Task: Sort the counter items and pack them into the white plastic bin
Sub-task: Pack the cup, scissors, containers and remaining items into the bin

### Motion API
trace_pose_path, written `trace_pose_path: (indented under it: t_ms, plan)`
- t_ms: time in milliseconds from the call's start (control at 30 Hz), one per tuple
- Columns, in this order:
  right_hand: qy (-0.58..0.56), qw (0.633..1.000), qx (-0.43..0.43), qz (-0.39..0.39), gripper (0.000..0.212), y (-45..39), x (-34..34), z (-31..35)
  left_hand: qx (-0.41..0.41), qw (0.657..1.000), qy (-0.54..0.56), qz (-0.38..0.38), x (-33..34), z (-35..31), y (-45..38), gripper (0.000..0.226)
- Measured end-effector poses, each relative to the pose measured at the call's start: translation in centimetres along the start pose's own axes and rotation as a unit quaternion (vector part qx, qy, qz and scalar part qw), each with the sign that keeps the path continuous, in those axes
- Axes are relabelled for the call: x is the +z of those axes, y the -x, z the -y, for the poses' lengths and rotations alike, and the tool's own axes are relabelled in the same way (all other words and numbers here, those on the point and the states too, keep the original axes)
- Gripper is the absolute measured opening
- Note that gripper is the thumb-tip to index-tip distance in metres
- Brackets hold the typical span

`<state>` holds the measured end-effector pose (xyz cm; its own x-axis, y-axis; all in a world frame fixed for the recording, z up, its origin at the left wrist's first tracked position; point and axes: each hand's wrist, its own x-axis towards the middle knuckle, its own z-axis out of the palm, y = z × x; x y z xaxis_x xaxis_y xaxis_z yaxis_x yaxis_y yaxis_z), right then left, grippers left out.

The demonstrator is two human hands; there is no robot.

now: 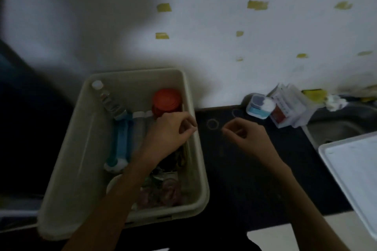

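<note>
The white plastic bin [85, 149] stands on the left of the dark counter. It holds a clear bottle with a white cap [108, 100], a red-lidded jar [167, 100], a blue and white item [122, 142] and several smaller things. My left hand [171, 130] hovers over the bin's right rim with curled fingers, and nothing shows in them. My right hand [242, 134] is over the black counter [255, 179], its thumb and fingers drawn together; the blur hides any thin thing between them. Two thin rings [212, 124] lie on the counter between my hands.
A small blue and white container [258, 107] and a stack of packets [287, 106] sit against the wall at the back right. A steel sink [336, 128] lies further right, with a white tray [355, 169] at its front. The light is dim.
</note>
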<state>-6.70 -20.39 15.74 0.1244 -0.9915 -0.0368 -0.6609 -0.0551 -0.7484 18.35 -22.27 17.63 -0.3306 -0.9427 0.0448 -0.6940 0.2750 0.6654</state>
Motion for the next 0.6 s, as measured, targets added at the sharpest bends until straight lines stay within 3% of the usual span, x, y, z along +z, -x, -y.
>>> trace_pose_path:
  t_ms: [233,467,600]
  plan:
    - [-0.010,0.996,0.075,-0.049,0.009,1.3,-6.7,-8.0,0.017,0.997,-0.047,0.054,7.0,-6.3,-6.9,0.006]
    - [0.010,0.991,0.102,-0.084,0.011,-1.6,-14.9,-17.7,-0.033,0.990,-0.073,0.118,17.1,-12.9,-15.4,0.008]
    - [0.066,0.982,0.117,-0.132,0.020,-6.1,-19.4,-24.0,-0.062,0.994,-0.022,0.092,23.6,-16.3,-21.6,0.014]
